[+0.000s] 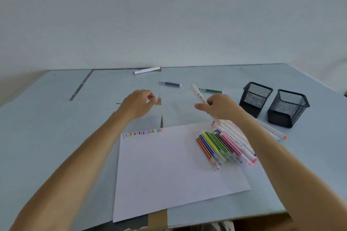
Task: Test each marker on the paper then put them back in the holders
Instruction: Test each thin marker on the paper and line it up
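two hands work here: right hand (218,107) fingers clamp the white marker (201,99); left hand (139,102) fingers are curled, contents unclear. paper (169,170) lies below both. uncap, then scribble beside existing marks (141,133).

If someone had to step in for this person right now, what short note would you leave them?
Right hand grips a white marker, raised over the table. Left hand is curled; whether it pinches a cap is unclear.
Both mesh holders look empty. A marker pile lies on the paper's right side; three strays lie farther back.
Done: a row of coloured squiggles.
Left: more testing, then fill the holders.
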